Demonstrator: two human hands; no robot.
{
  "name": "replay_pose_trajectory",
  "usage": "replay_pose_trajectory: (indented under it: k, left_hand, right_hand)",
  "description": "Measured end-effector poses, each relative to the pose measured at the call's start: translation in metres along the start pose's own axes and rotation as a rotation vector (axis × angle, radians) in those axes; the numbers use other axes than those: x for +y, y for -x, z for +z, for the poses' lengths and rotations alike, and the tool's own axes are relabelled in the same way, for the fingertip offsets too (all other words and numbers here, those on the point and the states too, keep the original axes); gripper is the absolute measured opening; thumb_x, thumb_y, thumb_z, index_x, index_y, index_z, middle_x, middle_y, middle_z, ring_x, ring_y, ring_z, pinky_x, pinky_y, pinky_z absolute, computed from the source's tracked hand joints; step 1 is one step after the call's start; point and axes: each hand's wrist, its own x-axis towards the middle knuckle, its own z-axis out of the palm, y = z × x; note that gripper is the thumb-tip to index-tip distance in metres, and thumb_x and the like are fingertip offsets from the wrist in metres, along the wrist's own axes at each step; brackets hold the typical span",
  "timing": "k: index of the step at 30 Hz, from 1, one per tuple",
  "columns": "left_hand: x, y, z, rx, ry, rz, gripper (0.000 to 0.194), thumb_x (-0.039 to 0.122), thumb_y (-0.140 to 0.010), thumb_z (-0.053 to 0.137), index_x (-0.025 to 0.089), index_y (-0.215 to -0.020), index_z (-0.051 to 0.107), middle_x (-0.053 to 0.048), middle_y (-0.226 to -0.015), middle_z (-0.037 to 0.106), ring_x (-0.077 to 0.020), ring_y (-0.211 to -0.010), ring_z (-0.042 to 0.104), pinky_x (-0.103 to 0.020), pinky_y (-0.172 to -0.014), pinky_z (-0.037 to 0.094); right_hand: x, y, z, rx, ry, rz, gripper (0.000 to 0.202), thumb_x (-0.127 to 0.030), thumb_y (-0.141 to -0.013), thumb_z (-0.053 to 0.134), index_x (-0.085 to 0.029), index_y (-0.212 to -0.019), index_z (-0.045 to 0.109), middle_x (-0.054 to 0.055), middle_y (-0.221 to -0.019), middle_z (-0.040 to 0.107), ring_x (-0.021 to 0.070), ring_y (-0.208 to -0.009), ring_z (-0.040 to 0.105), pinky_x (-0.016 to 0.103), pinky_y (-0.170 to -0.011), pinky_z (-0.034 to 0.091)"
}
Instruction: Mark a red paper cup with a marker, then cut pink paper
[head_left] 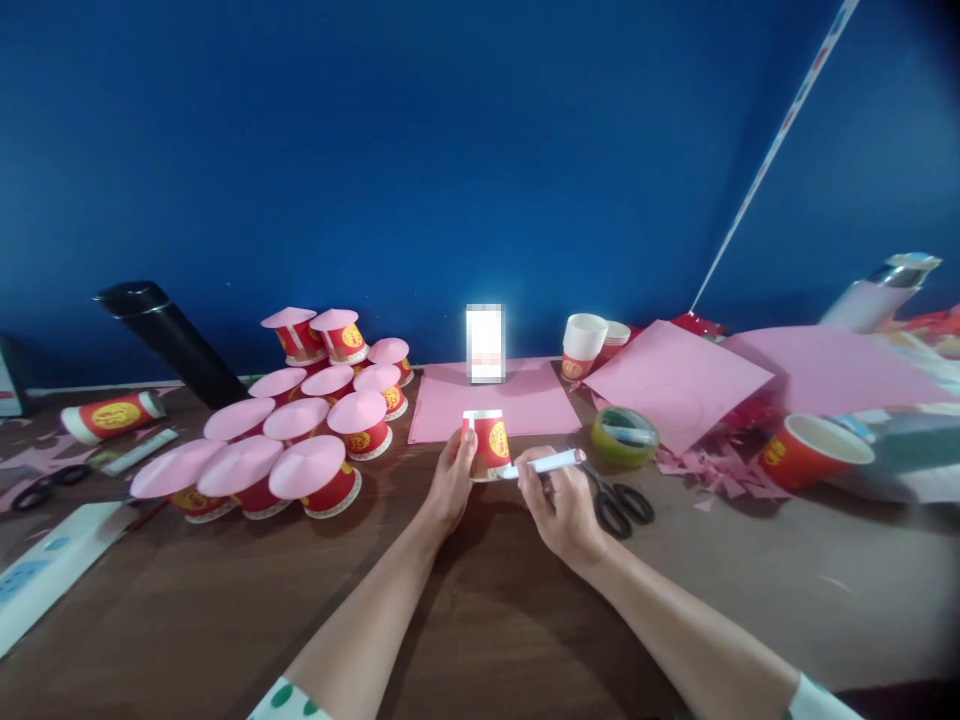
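My left hand (452, 480) grips the left side of a red paper cup (491, 447) with a yellow print, turned upside down over the table. My right hand (561, 505) is closed around a white marker (551, 462), its tip touching or very near the lower right of the cup. Behind the cup lie pink paper sheets (540, 400), with a bright blurred-out upright rectangle (486, 343) at their back edge. To the left stand several red cups topped with pink paper cones (307, 467).
Black-handled scissors (624, 505) and a tape roll (625, 437) lie right of my right hand. Farther right are pink scraps (731, 470) and a tilted cup (814, 452). A black bottle (176, 345) leans at the left, near a lying cup (112, 416).
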Motion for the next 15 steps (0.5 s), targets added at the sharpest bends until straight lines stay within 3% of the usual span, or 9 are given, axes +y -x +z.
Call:
replay_pose_trajectory:
  k: [15]
  left_hand:
    - [-0.002,-0.0001,-0.0032,-0.05,0.01,-0.013,0.037,0.049,-0.078,0.05,0.018,-0.098,0.057,-0.007,-0.089,0.062,-0.0185,-0.079,0.058,-0.028,-0.072,0.045]
  right_hand:
    - [0.0023,-0.0003,-0.0007,0.029,-0.036,0.045,0.016,-0.023,-0.088,0.039,-0.019,-0.082,0.053,0.002,-0.073,0.059,0.0137,-0.063,0.053,0.026,-0.068,0.039]
